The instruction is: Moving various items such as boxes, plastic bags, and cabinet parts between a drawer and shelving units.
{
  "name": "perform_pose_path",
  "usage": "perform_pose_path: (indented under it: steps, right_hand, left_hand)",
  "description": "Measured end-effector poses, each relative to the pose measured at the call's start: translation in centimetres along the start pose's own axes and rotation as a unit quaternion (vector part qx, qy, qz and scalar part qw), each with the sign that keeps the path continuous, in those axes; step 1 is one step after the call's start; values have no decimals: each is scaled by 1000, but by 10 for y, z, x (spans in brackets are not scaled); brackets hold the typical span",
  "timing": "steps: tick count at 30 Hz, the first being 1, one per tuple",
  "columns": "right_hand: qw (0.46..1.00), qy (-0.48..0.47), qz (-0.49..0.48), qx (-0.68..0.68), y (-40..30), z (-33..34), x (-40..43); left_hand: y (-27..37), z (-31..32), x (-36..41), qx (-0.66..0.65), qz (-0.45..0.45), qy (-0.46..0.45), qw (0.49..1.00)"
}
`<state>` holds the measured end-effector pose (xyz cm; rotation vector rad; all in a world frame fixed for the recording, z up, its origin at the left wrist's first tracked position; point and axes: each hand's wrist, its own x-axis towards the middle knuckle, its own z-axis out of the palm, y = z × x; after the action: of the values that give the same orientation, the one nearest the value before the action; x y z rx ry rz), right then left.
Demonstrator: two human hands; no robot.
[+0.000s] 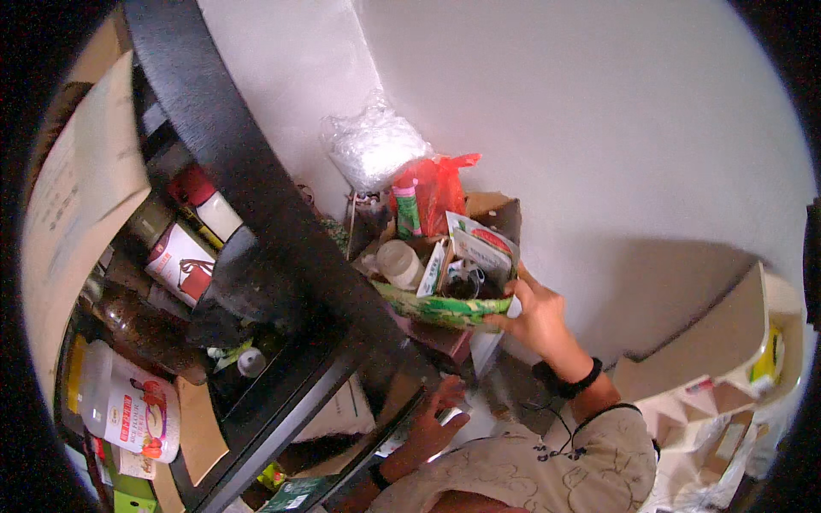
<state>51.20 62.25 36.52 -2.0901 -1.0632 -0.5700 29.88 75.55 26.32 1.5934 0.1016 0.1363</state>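
My right hand (535,314) grips the near right corner of an open box with a green patterned front (442,306). In the box, a lidded translucent jar (399,264) leans beside a small upright carton (431,269), some flat printed packets (482,249) and a clear bag with dark contents (463,282). A green tube with a pink cap (407,211) and a red plastic bag (439,189) stand at its back. Lower down, my left hand (439,407) has its fingers apart beside the dark shelf unit's edge. A pale, blurred thing shows behind its fingers.
A black shelf unit (256,147) on the left holds a rice flour tub (135,404), a brown bottle (138,327) and a cardboard sheet (90,179). Crumpled clear plastic wrap (378,144) sits against the wall (577,115). A cream organizer (705,359) stands at right.
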Motion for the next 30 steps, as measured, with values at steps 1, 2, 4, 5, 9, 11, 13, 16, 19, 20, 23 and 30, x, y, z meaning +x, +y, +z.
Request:
perform_pose_path:
  steps: [1, 2, 4, 5, 9, 11, 13, 16, 19, 20, 23, 30]
  right_hand:
    - [1000, -2, -10, 7, 4, 1, 0]
    - [1000, -7, -15, -4, 6, 1, -1]
    - [999, -25, -40, -8, 12, -3, -3]
    - [998, -35, -56, -16, 18, -4, -5]
    - [990, -81, -104, -43, 37, -9, -3]
    - [989, -85, -124, 12, 37, -19, 17]
    - [965, -142, -154, 161, 48, -32, 37]
    - [902, -90, -110, 408, 114, -16, 39]
    - [835, -6, 123, 536, 146, 18, 62]
    - [835, -9, 121, 537, 151, 32, 76]
    - [796, -15, 196, 572, 153, 72, 118]
    - [774, -271, 176, 545, 156, 142, 186]
  left_hand:
    - [14, 6, 8, 99, 45, 62, 992]
    - [27, 11, 17, 198, 86, 125, 969]
    - [54, 17, 35, 309, 163, 187, 918]
    - [65, 18, 44, 416, 235, 233, 847]
    - [90, 22, 78, 496, 251, 235, 797]
    - [92, 23, 94, 495, 211, 238, 809]
    - [98, 23, 102, 491, 189, 256, 811]
    - [96, 26, 110, 480, 177, 269, 816]
    - [91, 23, 113, 499, 192, 275, 799]
    - [93, 21, 112, 520, 214, 270, 781]
    - [91, 19, 96, 525, 208, 282, 776]
    - [98, 25, 75, 489, 233, 247, 804]
